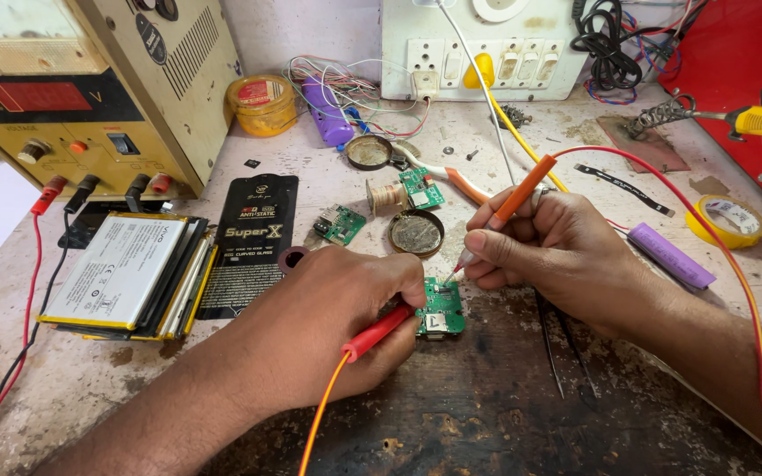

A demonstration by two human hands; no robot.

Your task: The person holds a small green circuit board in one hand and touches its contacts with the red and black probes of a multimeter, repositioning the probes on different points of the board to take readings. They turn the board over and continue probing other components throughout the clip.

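Small green printed circuit board point(440, 308) flat on the dark, scorched patch of the worn wooden bench point(487, 414), just below the fingertips of both hands. Left hand point(346, 322) curled down over the board's left edge, fingers pressed together around a red plastic test probe point(379, 332) whose tip vanishes under them; exact contact point hidden. Right hand point(549, 247) pinching an orange pen-like probe point(509, 210) between thumb and first two fingers, metal tip touching the board's upper edge, red lead point(716, 238) looping away to the right. Likely trouble from here: a small slip of either tip bridging neighbouring contacts, since the board lies loose and only finger pressure pins it; a tug on the trailing leads shifting a probe off its spot; thin dark tweezers point(557, 339) lying just right of the fingers, near enough to get nudged. Containers beyond the fingertips: round shallow metal tin point(415, 234) just above the right thumb, filled with a dull grey-brown paste-like mass; second round tin point(369, 152) farther back, contents unclear; yellow translucent jar with a red lid point(262, 104) farther still, lid on, contents not visible. Stack of flat phone batteries point(125, 273) well left of the left hand, before a beige bench power supply point(90, 88).
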